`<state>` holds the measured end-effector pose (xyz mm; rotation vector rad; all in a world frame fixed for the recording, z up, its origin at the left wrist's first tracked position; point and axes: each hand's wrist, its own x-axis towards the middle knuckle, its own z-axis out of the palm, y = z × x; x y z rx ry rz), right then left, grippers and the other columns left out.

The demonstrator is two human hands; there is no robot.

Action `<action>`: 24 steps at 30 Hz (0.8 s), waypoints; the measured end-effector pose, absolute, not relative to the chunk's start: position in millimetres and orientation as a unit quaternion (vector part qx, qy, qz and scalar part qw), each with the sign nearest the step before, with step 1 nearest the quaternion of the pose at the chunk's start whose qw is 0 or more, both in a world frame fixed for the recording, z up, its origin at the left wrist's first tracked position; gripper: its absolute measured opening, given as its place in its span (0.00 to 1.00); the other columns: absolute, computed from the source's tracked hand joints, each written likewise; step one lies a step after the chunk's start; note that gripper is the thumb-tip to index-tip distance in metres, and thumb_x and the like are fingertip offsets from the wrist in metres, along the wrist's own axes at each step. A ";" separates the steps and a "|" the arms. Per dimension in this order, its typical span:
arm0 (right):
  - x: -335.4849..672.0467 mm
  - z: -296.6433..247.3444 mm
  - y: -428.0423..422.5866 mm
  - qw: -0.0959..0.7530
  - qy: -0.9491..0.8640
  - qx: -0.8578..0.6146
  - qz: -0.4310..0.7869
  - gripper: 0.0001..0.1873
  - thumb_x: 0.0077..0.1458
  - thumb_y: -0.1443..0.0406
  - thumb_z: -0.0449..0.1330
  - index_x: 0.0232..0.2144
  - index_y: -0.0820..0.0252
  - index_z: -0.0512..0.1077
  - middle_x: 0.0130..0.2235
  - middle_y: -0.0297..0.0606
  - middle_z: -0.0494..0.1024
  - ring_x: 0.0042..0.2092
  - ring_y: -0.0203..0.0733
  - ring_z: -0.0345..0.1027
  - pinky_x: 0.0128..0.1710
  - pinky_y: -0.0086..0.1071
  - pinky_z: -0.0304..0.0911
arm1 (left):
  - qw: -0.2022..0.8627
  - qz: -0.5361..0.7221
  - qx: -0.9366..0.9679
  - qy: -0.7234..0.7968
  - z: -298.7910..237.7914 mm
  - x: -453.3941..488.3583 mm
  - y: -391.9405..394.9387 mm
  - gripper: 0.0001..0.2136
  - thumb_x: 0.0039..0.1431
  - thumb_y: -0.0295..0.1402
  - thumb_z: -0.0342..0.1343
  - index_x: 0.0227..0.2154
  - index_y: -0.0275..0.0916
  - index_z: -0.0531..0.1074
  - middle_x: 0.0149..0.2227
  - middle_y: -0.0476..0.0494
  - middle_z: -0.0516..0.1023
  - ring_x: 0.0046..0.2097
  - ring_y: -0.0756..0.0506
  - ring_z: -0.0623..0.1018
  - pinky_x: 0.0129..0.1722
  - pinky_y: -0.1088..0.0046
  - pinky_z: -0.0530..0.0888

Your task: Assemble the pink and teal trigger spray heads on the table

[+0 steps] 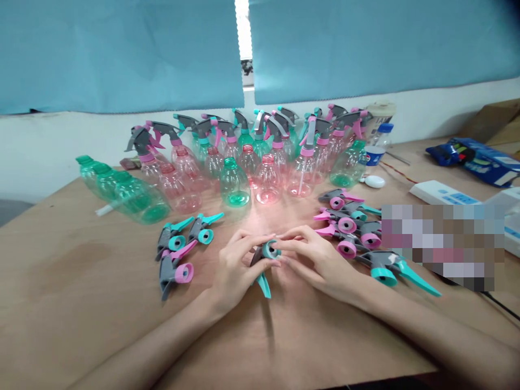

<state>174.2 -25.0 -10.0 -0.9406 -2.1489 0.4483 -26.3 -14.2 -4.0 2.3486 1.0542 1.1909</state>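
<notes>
Between both hands, above the near middle of the table, is a grey and teal trigger spray head [263,283], its round collar facing me. My left hand [240,259] grips its body from the left, thumb below and fingers over the top. My right hand [311,259] has its fingertips closed on the collar from the right. To the left lie several loose spray heads [184,272] with teal or pink collars. More spray heads [384,277] lie in a group to the right. Behind stand uncapped bottles, a green one [235,184] and a pink one [268,181] among them.
Bottles fitted with spray heads [277,141] crowd the back by the wall. Green bottles [140,197] stand at the left. At the right are a blue packet [481,160], a white power strip [444,194], a Pepsi cup [374,156] and a blurred-out patch.
</notes>
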 end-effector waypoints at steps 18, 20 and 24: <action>177.4 -18.2 -25.3 0.453 -0.764 -0.404 0.219 0.19 0.55 0.62 0.59 0.49 0.56 0.61 0.44 0.42 0.73 0.44 0.44 0.70 0.44 0.42 0.68 | 0.146 0.410 0.792 0.428 9.1 -31.2 -17.7 0.16 0.55 0.30 0.59 0.48 0.40 0.68 0.44 0.44 0.75 0.39 0.47 0.77 0.40 0.71 0.75; 176.1 -19.1 -25.3 0.436 -0.767 -0.415 0.223 0.17 0.56 0.62 0.59 0.47 0.56 0.62 0.44 0.41 0.73 0.44 0.44 0.70 0.43 0.41 0.69 | 0.135 0.405 0.784 0.450 17.4 -34.8 -15.3 0.15 0.56 0.29 0.57 0.47 0.40 0.69 0.45 0.44 0.75 0.41 0.46 0.76 0.42 0.69 0.75; 174.7 -21.1 -24.4 0.414 -0.776 -0.419 0.223 0.15 0.56 0.62 0.59 0.45 0.56 0.63 0.44 0.41 0.73 0.45 0.44 0.70 0.44 0.42 0.69 | 0.156 0.396 0.747 0.510 33.3 -50.8 -13.7 0.16 0.56 0.30 0.55 0.49 0.40 0.70 0.45 0.43 0.74 0.35 0.48 0.76 0.38 0.69 0.76</action>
